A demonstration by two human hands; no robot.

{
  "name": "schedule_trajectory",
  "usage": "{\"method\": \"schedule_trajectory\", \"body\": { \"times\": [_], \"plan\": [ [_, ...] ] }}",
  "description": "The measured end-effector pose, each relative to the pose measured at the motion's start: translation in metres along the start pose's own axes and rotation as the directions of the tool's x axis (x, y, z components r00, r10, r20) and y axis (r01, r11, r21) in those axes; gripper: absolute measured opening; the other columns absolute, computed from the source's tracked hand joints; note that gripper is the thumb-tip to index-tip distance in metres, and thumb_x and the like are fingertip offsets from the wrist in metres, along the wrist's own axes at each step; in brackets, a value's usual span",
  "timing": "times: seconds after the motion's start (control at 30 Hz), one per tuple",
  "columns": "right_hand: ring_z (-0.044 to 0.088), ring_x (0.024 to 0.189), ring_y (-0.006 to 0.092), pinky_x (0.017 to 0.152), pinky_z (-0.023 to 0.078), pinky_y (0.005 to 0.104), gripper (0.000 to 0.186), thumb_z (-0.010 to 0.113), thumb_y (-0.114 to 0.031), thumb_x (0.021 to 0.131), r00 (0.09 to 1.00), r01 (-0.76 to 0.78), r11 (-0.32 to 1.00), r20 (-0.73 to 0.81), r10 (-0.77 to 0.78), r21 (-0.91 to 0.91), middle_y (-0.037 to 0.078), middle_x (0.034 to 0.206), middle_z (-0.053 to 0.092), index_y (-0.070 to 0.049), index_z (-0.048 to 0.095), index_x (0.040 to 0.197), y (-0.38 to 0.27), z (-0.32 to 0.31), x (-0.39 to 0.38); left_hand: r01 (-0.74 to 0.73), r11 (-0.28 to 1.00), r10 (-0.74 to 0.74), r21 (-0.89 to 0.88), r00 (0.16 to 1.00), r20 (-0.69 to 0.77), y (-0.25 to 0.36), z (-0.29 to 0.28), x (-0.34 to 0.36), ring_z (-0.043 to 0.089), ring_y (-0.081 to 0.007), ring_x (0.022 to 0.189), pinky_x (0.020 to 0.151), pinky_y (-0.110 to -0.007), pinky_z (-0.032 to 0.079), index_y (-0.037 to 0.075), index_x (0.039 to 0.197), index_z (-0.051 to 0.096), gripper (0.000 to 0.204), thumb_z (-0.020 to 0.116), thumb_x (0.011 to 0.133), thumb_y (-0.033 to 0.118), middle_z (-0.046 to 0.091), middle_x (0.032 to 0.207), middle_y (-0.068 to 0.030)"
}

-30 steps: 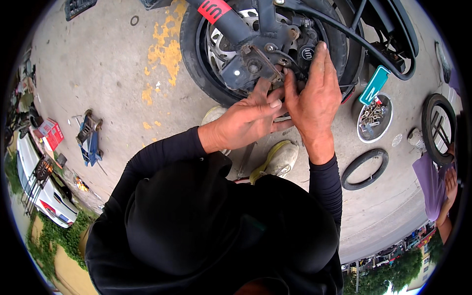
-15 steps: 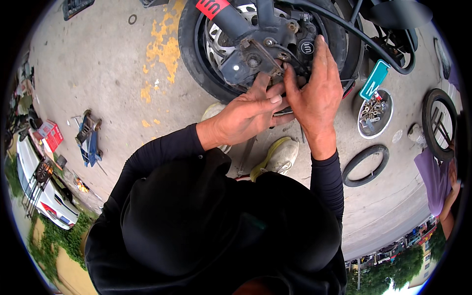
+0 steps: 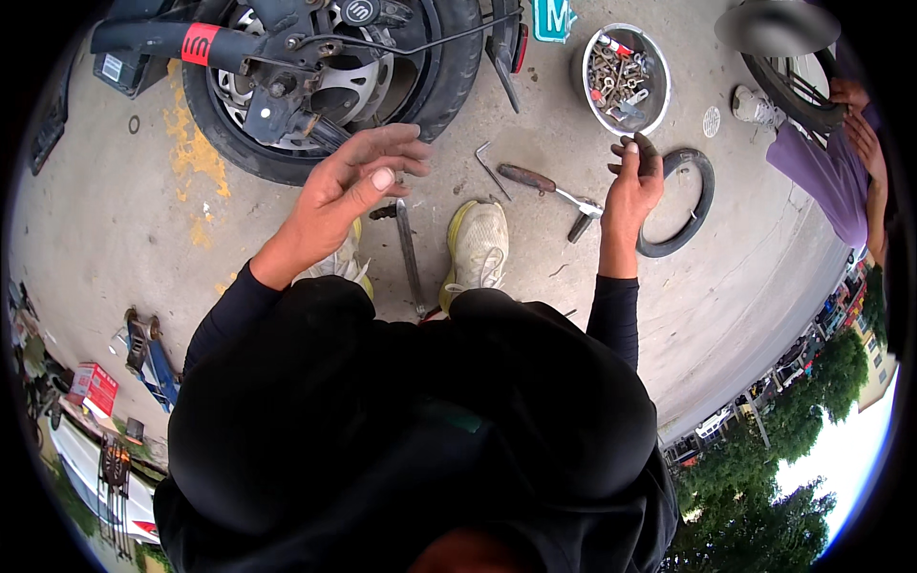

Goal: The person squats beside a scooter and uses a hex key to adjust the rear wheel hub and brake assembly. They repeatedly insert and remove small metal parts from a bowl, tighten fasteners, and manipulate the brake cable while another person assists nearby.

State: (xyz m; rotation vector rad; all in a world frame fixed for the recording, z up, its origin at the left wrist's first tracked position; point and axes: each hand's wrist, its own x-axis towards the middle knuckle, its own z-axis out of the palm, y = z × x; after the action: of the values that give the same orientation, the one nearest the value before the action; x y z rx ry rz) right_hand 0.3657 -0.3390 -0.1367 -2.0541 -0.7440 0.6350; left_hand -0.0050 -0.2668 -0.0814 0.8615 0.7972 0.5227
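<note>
My left hand (image 3: 349, 191) is held open beside the lower edge of a wheel (image 3: 457, 67) with a black tyre and brake disc. Nothing shows between its outstretched fingers. A black frame arm (image 3: 153, 38) with a red band crosses over the wheel. Out to the right, my right hand (image 3: 630, 191) is open, its fingers loosely bent just below a round bucket (image 3: 662, 113). Mixed bolts and small metal parts (image 3: 616, 81) lie in the bucket. Between my hands, a ratchet wrench (image 3: 530, 180) with a dark handle and an L-shaped hex key (image 3: 494, 172) lie on the ground.
A long metal bar (image 3: 410, 258) lies between my shoes. Right of my right hand is a small black tyre (image 3: 705, 196). Another person in purple trousers (image 3: 812, 177) holds a tyre (image 3: 798, 95) at the far right. A green plate (image 3: 551, 19) lies near the bucket.
Both hands have left the wheel's hub area. The right hand has moved right to the bucket, and the left has drawn away, open. The view has shifted right, revealing the wrench and hex key.
</note>
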Motion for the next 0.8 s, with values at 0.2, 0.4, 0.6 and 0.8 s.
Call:
{"method": "schedule_trajectory", "body": {
  "times": [0.2,0.4,0.6,0.8],
  "plan": [
    [0.069,0.080,0.0246,0.070,0.055,0.0368,0.020,0.065,-0.015,0.100,0.996,0.086,0.926,0.046,-0.075,-0.368,0.014,0.100,0.071,0.000,0.067,0.114,0.099,-0.040,-0.087,-0.406,0.052,0.631,0.912,0.722,0.285,0.053,-0.011,0.005,0.071,-0.0277,0.102,0.087,-0.036,0.056,0.003,0.119,0.073,0.031,0.075,0.088,0.000,0.074,0.112,-0.0115],
    [0.069,0.093,0.0381,0.078,0.056,0.0458,0.026,0.066,-0.011,0.095,0.921,0.330,0.761,0.369,-0.129,-0.558,0.017,0.108,0.068,-0.003,0.068,0.119,0.108,-0.009,-0.119,-0.020,-0.296,0.681,0.955,0.697,0.226,0.077,-0.039,0.022,0.066,-0.0288,0.117,0.100,-0.038,0.051,0.011,0.126,0.072,0.030,0.073,0.096,0.016,0.069,0.131,-0.0084],
    [0.070,0.097,0.0387,0.081,0.056,0.0468,0.036,0.069,-0.010,0.091,0.946,0.267,0.844,0.294,-0.137,-0.465,0.017,0.117,0.067,-0.003,0.068,0.126,0.127,-0.003,-0.105,-0.011,-0.155,0.711,0.988,0.693,0.119,0.063,-0.050,0.017,0.062,-0.0302,0.124,0.108,-0.042,0.046,0.010,0.132,0.067,0.038,0.073,0.098,0.026,0.065,0.137,-0.0104],
    [0.069,0.092,0.0398,0.079,0.055,0.0477,0.027,0.077,-0.012,0.086,0.979,0.190,0.852,0.163,-0.125,-0.488,0.019,0.111,0.068,-0.004,0.072,0.111,0.132,0.009,-0.110,-0.281,-0.381,0.699,0.881,0.536,0.473,0.043,-0.017,0.006,0.063,-0.0268,0.123,0.110,-0.047,0.044,0.012,0.126,0.066,0.036,0.075,0.091,0.010,0.066,0.131,-0.0113]
  ]
}}
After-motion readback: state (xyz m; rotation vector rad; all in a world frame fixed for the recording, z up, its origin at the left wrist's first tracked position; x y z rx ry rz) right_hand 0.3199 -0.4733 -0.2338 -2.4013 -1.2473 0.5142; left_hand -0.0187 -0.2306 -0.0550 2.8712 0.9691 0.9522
